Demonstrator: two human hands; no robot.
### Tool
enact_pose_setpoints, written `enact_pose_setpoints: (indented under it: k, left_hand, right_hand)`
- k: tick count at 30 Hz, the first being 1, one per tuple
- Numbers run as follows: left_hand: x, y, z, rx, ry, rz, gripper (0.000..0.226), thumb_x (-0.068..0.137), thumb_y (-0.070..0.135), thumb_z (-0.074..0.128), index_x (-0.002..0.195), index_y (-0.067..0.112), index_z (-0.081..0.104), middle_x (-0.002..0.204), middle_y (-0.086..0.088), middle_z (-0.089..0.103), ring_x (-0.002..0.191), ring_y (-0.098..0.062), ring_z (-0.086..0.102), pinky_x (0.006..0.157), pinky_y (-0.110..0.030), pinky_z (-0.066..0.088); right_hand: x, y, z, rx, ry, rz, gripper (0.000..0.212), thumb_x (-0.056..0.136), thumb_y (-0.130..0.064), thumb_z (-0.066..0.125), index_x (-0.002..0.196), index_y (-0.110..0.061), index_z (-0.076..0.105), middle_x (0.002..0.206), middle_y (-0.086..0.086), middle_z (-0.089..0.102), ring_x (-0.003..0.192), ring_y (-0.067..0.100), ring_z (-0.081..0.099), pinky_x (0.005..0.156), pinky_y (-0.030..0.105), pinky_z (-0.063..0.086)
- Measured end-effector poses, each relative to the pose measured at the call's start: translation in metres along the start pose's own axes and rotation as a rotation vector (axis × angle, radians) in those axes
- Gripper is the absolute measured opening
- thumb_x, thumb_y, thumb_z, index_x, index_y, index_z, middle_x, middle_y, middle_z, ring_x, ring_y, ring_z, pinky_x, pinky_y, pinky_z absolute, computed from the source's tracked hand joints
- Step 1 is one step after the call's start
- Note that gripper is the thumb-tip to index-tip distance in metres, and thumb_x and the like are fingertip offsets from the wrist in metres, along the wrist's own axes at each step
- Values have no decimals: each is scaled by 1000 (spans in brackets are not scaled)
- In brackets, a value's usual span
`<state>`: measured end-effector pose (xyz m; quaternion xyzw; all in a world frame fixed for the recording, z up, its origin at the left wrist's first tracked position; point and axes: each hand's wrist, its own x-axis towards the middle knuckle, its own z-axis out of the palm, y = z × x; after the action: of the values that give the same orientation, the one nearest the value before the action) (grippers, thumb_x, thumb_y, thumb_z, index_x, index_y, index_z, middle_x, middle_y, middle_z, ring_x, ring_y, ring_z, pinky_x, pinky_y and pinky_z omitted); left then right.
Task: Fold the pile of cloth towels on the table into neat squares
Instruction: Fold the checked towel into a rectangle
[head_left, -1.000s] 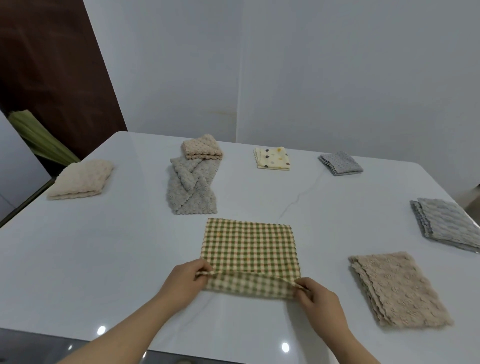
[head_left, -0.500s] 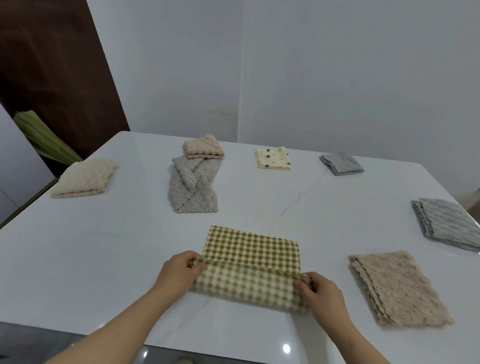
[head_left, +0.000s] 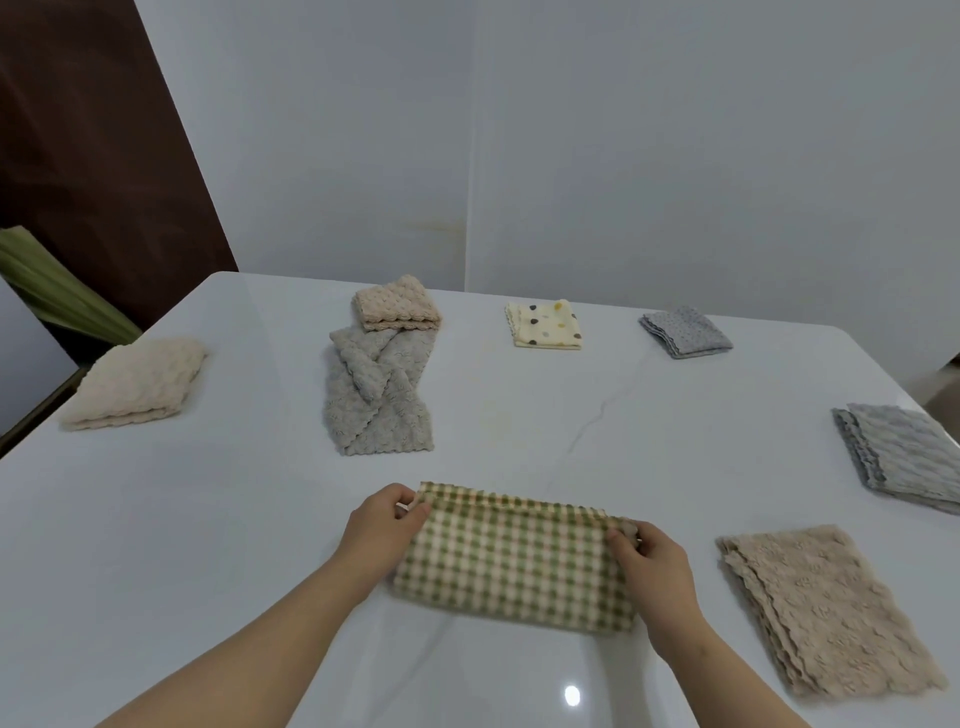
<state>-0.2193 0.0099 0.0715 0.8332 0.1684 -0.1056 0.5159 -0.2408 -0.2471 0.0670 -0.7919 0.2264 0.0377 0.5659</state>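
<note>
A green-and-cream checked towel (head_left: 514, 566) lies folded in half on the white table (head_left: 234, 519), right in front of me. My left hand (head_left: 382, 530) pinches its far left corner. My right hand (head_left: 652, 558) pinches its far right corner. The folded-over layer covers nearly all of the lower one, and only a thin strip of the far edge shows beyond it. A loose grey towel (head_left: 376, 400) lies crumpled behind it, at the centre left.
Folded towels ring the table: cream (head_left: 137, 382) at the left, beige (head_left: 397, 310) at the back, spotted yellow (head_left: 545, 326), small grey (head_left: 685, 332), larger grey (head_left: 904, 457) at the right edge, tan (head_left: 826, 608) near my right hand. A wall stands behind the table.
Both hands have carried the towel's near edge away from me over the rest, up to the far edge. The towel went from flat with a lifted edge to folded in half.
</note>
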Motion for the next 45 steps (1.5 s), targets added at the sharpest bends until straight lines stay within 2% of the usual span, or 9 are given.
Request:
enact_pose_setpoints:
  k: [7,12,18,23,28,29,31,34,45]
  left_hand:
    - [26,0,4,46,-22,-41,17,93,26,52,76,23,53,88,-7,66,75,-18,55,58,-23,39]
    - [37,-1,5,39,-49,-49,15,94,25,49,82,19,54,81,-5,62,70,-19,52,55,-26,38]
    - [45,-4,7,88,-20,5,8,95,28,47,90,25,53,76,1,58,69,-17,53,66,-30,44]
    - [33,-2,9,513,191,230,39,95,26,43,134,25,38,123,0,48,105,-19,52,73,-29,41]
    - [13,-12,33,734,95,574,38,78,36,40,106,25,64,102,1,63,88,-23,66,65,-32,54]
    - [11,-14,39,755,16,559,50,77,44,34,113,25,62,114,-3,63,101,-29,64,76,-38,54]
    - [5,-18,51,810,-124,468,81,70,61,10,140,30,36,152,-4,29,141,-31,26,111,-45,27]
    - [-3,-22,57,904,-180,376,108,48,80,-20,146,39,-3,157,5,-15,144,-21,-18,113,-35,-16]
    - [-25,-30,67,943,-189,318,120,26,76,-45,137,38,-23,155,5,-22,132,-13,-34,93,-27,-39]
  right_hand:
    - [21,-1,12,-16,49,26,19,91,-16,51,88,2,58,77,7,53,74,21,47,71,32,39]
    - [29,-3,16,-54,79,15,20,91,-16,51,74,-6,54,67,3,47,66,18,43,63,29,36]
    - [29,-7,22,-75,122,26,11,93,-24,49,96,-16,56,82,-1,57,83,20,52,68,30,39]
    - [24,-5,23,-192,189,32,42,91,-27,52,130,-13,43,122,10,52,107,24,52,84,35,42]
    - [10,-1,23,-446,152,116,66,82,-42,60,135,-11,35,130,9,47,118,27,46,91,41,41]
    - [5,-1,24,-499,137,128,68,80,-46,60,134,-12,36,130,7,47,118,26,46,90,39,40]
    - [-3,1,24,-611,103,131,68,76,-53,61,127,-14,39,123,3,50,114,23,48,88,37,39]
    - [-10,5,22,-699,62,109,56,74,-54,62,110,-17,41,109,-2,54,106,21,51,84,35,39]
    - [-11,28,6,-545,-17,77,31,82,-38,60,75,-9,52,86,10,62,77,24,59,60,30,40]
